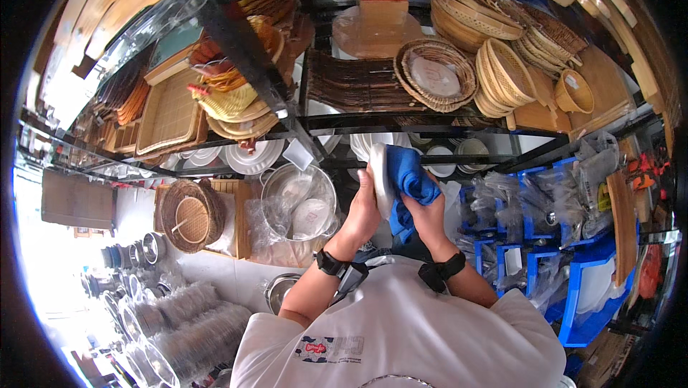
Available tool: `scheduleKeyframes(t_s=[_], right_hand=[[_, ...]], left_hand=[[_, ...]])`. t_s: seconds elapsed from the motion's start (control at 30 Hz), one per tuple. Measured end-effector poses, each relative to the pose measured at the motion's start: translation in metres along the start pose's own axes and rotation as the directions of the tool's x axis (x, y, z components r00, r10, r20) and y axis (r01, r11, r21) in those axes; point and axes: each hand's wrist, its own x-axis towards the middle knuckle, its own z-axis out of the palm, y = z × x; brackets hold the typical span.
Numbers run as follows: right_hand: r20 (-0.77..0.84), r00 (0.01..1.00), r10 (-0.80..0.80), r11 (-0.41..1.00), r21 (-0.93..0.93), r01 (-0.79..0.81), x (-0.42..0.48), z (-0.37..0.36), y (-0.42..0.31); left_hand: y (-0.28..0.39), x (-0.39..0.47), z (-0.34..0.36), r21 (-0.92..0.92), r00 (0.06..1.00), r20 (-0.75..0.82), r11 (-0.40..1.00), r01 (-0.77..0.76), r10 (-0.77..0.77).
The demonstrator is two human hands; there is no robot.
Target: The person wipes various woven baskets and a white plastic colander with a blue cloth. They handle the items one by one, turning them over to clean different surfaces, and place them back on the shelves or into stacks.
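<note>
A white plate or shallow dish (381,179) stands on edge in front of me, seen nearly side-on. My left hand (361,209) grips its near left side, thumb pointing up along the face. Against its right face lies a bunched blue cloth (407,177), with a loose end hanging down. My right hand (427,209) is closed around the cloth, and folds of it hide some of the fingers. Just beyond the hands, a stack of white plates (361,143) sits on the lower shelf.
Ahead runs a black metal shelf frame (344,123) bearing woven baskets (505,73) and a wicker tray (438,73). At left are a steel pot (269,194) with plastic-wrapped contents and wrapped stacks of metalware (199,334). Blue bins (583,291) of bagged goods stand at right.
</note>
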Motion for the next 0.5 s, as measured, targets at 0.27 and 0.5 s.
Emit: scheduleKeyframes(t_s=[0.27, 0.5], right_hand=[[-0.054, 0.982, 0.184, 0.930, 0.332, -0.156, 0.027, -0.048, 0.005], [-0.189, 0.971, 0.147, 0.891, 0.451, -0.047, 0.071, -0.078, -0.064]], left_hand=[[-0.015, 0.046, 0.023, 0.166, 0.991, -0.135, 0.986, 0.012, 0.010], [0.015, 0.085, 0.062, 0.112, 0.980, -0.186, 0.993, -0.042, 0.063]])
